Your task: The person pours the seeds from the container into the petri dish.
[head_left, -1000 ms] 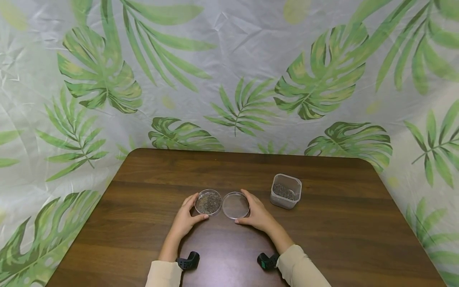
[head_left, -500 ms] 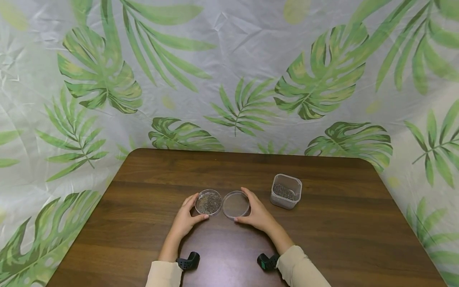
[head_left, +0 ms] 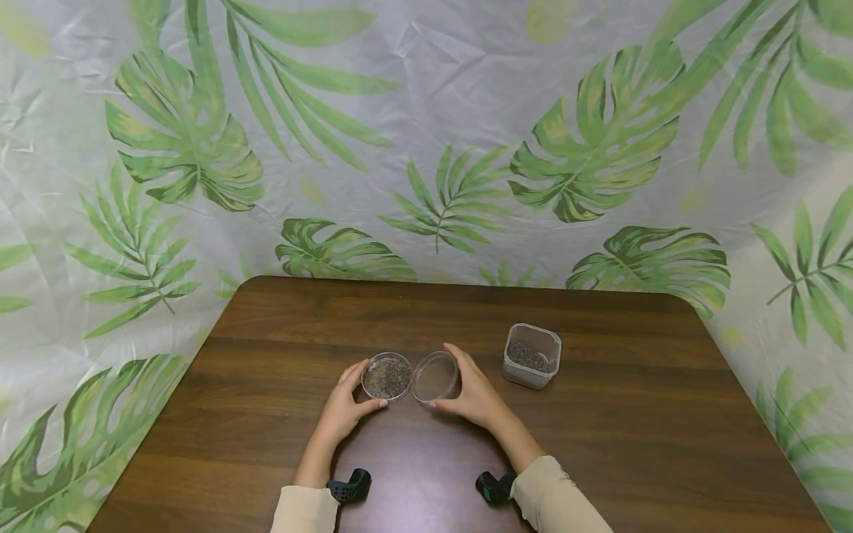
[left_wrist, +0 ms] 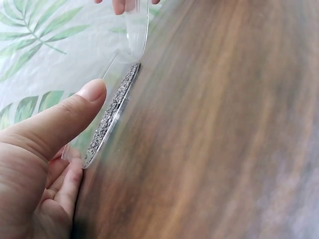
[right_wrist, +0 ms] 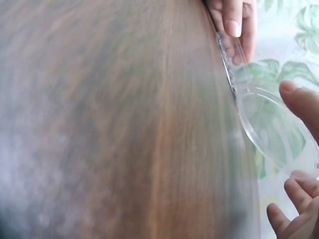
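My left hand [head_left: 343, 406] holds a clear round petri dish [head_left: 387, 376] by its side, thumb at the near rim and fingers at the far left. Dark grey grains [left_wrist: 110, 117] cover the dish's floor, which lies on the table. Just to the right, my right hand [head_left: 474, 391] grips a clear petri dish lid [head_left: 435, 377] between thumb and fingers. The lid stands tilted, its right side raised and its left edge close beside the dish. No grains show in the lid [right_wrist: 274, 129] in the right wrist view.
A square clear plastic tub [head_left: 531, 356] with similar dark grains stands on the table to the right, beyond the right hand. The brown wooden table [head_left: 633, 414] ends at the back before a leaf-patterned sheet [head_left: 453, 111]. Each wrist wears a black device [head_left: 351, 485].
The lid has gone from nearly flat to tilted, its right side lifted by my right hand, which has shifted slightly left. My left hand and the dish of grains have stayed in place.
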Demonstrator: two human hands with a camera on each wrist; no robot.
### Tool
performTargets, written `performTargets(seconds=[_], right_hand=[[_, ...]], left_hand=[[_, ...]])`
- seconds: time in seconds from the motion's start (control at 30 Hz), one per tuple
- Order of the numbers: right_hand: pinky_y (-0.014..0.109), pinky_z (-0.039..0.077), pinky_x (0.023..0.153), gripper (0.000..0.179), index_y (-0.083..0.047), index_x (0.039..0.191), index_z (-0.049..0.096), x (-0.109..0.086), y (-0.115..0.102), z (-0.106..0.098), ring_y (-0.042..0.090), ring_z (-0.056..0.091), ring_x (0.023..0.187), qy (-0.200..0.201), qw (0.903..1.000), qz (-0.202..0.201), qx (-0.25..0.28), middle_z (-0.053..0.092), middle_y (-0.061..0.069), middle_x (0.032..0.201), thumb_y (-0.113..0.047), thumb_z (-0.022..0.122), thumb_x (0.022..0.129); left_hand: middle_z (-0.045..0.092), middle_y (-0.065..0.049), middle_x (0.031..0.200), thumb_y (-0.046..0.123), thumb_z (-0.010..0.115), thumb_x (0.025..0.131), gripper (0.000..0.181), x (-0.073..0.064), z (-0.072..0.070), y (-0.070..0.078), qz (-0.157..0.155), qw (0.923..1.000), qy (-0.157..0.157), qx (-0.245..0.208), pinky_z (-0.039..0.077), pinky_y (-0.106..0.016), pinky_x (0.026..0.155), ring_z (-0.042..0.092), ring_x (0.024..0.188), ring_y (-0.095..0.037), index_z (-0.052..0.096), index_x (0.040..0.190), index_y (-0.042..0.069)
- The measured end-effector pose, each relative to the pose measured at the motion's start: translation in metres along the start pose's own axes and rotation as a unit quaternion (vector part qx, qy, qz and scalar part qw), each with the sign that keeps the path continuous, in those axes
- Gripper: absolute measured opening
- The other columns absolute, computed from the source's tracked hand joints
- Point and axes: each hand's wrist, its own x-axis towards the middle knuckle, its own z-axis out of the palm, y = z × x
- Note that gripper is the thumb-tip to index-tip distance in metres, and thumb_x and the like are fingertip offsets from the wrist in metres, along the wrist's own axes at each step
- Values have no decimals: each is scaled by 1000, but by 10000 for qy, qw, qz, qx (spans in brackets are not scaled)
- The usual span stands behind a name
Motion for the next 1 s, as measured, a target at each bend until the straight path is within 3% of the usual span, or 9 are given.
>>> performTargets(seconds=[0.33,0.7,1.0], right_hand=[[47,36,94,102,-11,141,26,4,-5,4,26,36,122,58,9999,-59,76,32,9,138,-40,82,61],[36,33,98,99,-14,140,27,10,-13,10,21,35,122,19,9983,1,577,34,6,137,-32,83,61],[43,36,95,94,-7,137,34,16,-11,18,27,40,116,157,9943,193,1035,33,7,137,-31,84,60]], left_hand=[[37,-14,134,23,80,65,83,0,0,-1,45,10000,16,-31,32,-45,98,41,118,-30,39,135,4],[37,-13,134,23,80,65,84,-1,0,0,73,9999,33,-104,32,-45,98,40,120,-30,39,136,4],[37,-14,134,24,80,65,84,0,0,0,87,9999,48,-73,29,-47,99,37,121,-29,39,135,2]])
